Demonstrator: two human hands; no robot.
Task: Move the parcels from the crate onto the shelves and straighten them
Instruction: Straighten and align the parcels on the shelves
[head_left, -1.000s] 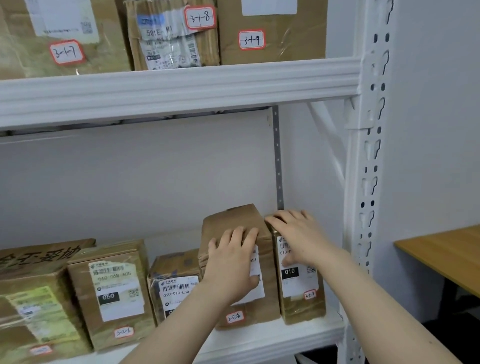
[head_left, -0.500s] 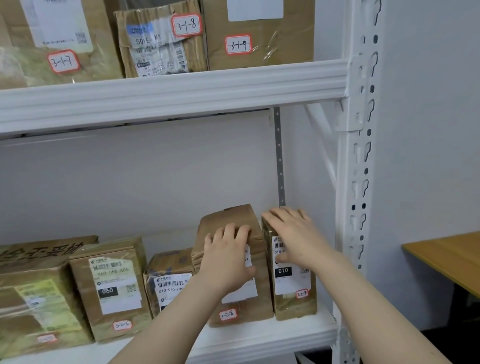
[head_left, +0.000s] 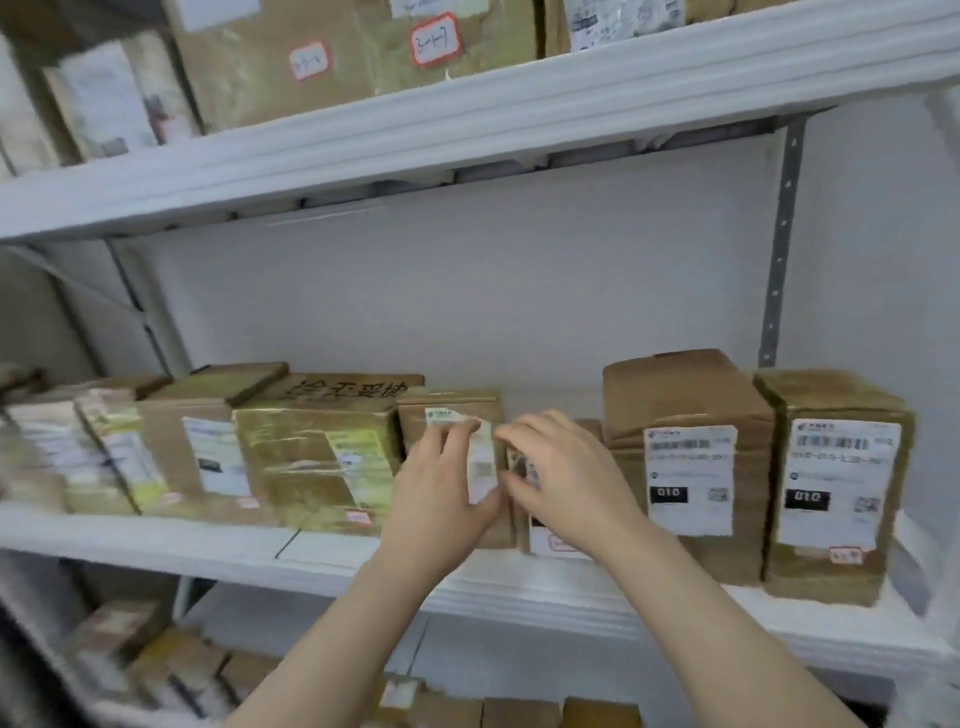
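Hands: both shifted left along middle shelf (head_left: 156, 540), close together. Left hand (head_left: 441, 493) flat on front of labelled parcel (head_left: 452, 405). Right hand (head_left: 563, 478) curled round low parcel (head_left: 548, 543), mostly hidden. Tall parcel (head_left: 685, 467) and end parcel (head_left: 836, 488) released, upright, touching. Likely: right end squared, straightening moving leftward. Crate unseen.

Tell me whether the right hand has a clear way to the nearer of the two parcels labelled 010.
Probably yes. The right hand pinches a small parcel directly beside that 010 parcel, with nothing between them and its front facing out; it would need to let go first.
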